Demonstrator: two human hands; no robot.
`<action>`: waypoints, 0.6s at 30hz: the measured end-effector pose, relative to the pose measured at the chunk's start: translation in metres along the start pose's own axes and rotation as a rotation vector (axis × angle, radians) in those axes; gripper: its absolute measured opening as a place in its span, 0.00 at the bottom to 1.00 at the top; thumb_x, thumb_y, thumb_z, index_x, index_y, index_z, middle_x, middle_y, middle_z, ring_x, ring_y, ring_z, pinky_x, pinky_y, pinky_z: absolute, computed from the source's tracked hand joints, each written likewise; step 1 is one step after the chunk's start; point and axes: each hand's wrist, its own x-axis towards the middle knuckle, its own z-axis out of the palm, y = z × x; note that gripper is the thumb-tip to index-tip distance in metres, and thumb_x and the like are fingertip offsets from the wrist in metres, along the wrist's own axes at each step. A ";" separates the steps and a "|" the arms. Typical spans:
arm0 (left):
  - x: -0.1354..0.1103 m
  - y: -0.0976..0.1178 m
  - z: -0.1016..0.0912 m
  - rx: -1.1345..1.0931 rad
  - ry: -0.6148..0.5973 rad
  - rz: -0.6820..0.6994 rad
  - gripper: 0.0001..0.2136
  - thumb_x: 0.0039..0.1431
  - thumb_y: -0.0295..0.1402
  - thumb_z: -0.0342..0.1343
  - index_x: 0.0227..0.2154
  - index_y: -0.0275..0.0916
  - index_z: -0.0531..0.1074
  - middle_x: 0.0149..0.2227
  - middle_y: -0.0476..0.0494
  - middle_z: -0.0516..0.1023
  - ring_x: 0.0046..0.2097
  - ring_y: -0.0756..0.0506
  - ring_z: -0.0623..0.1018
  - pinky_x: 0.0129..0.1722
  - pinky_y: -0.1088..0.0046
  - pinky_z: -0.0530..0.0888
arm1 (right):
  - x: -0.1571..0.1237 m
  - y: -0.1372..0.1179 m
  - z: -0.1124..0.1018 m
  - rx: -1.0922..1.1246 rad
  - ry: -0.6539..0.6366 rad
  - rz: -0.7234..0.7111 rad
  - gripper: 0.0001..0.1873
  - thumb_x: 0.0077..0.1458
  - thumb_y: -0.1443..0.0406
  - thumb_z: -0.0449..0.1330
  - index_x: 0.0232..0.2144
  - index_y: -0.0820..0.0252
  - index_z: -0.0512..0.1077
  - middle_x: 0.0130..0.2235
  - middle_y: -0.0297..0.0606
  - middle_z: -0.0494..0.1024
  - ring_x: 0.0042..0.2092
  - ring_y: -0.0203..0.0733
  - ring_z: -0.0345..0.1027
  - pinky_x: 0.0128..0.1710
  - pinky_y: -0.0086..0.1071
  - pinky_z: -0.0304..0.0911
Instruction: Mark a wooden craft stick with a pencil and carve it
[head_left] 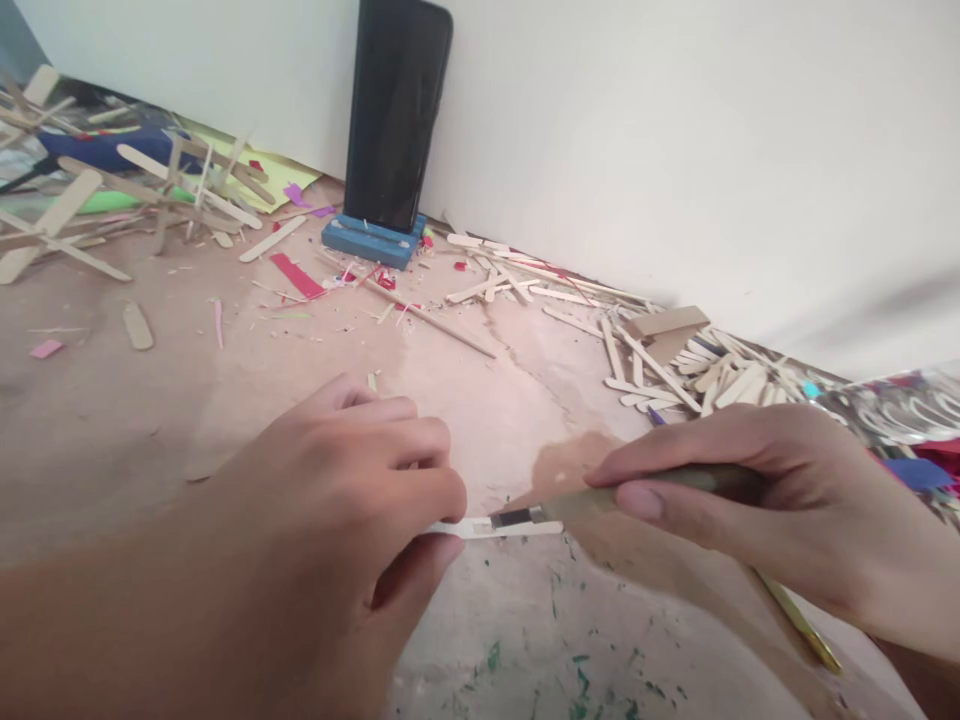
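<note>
My left hand [352, 500] is closed, pinching one end of a pale wooden craft stick [480, 527] that lies flat on the worn work surface [150, 420]. My right hand [757, 510] is wrapped round the handle of a utility knife [570, 505]. The knife's short metal blade [514, 519] rests on the stick, just right of my left fingertips. Both hands are low and near the front of the surface.
A dark phone [397, 110] stands upright in a blue holder [373, 240] against the white wall. Several loose craft sticks lie piled at the right [697, 370] and at the far left [112, 200]. Red and pink scraps [296, 275] litter the middle. A yellow stick-like object [802, 625] lies under my right wrist.
</note>
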 end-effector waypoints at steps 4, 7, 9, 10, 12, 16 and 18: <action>-0.001 0.008 0.008 0.081 0.057 -0.003 0.15 0.70 0.26 0.47 0.30 0.43 0.75 0.34 0.50 0.79 0.37 0.44 0.76 0.45 0.55 0.70 | 0.002 -0.006 -0.002 0.084 -0.084 -0.035 0.07 0.55 0.62 0.75 0.38 0.43 0.89 0.34 0.36 0.88 0.33 0.44 0.81 0.27 0.25 0.72; -0.003 0.012 0.015 0.153 0.147 0.014 0.18 0.71 0.24 0.44 0.30 0.43 0.76 0.34 0.48 0.80 0.37 0.43 0.77 0.43 0.55 0.70 | 0.002 -0.008 -0.004 0.139 -0.041 -0.054 0.03 0.54 0.61 0.76 0.34 0.45 0.89 0.29 0.37 0.85 0.29 0.42 0.77 0.25 0.26 0.71; -0.005 0.010 0.016 0.139 0.130 0.045 0.17 0.70 0.23 0.45 0.31 0.43 0.77 0.34 0.48 0.80 0.36 0.44 0.77 0.40 0.57 0.70 | 0.001 -0.009 -0.005 0.150 0.049 -0.034 0.01 0.54 0.60 0.76 0.30 0.46 0.89 0.26 0.36 0.83 0.25 0.37 0.72 0.23 0.25 0.67; -0.005 0.009 0.014 0.113 0.111 0.070 0.16 0.68 0.22 0.46 0.32 0.43 0.77 0.33 0.49 0.80 0.36 0.45 0.77 0.39 0.59 0.70 | 0.001 -0.009 -0.005 0.147 0.087 -0.020 0.01 0.54 0.59 0.76 0.30 0.46 0.89 0.25 0.35 0.82 0.24 0.36 0.71 0.22 0.25 0.66; -0.005 0.005 0.009 0.049 0.082 0.105 0.13 0.65 0.22 0.50 0.34 0.44 0.77 0.34 0.51 0.79 0.35 0.46 0.76 0.37 0.62 0.72 | 0.001 -0.009 -0.007 0.132 0.081 -0.009 0.01 0.53 0.60 0.76 0.31 0.45 0.89 0.26 0.35 0.82 0.24 0.36 0.71 0.22 0.25 0.65; -0.002 0.000 0.003 0.015 0.104 0.076 0.10 0.63 0.24 0.53 0.33 0.44 0.76 0.33 0.51 0.78 0.33 0.48 0.76 0.33 0.67 0.72 | 0.001 -0.004 -0.010 0.107 -0.088 -0.060 0.06 0.55 0.63 0.75 0.36 0.46 0.89 0.30 0.38 0.85 0.30 0.41 0.77 0.26 0.26 0.70; -0.002 0.001 0.004 0.031 0.096 0.071 0.11 0.64 0.24 0.52 0.31 0.44 0.75 0.32 0.50 0.78 0.33 0.47 0.76 0.32 0.66 0.71 | 0.000 -0.001 -0.009 0.104 -0.110 -0.060 0.08 0.57 0.65 0.73 0.37 0.44 0.89 0.33 0.37 0.87 0.33 0.41 0.79 0.29 0.24 0.72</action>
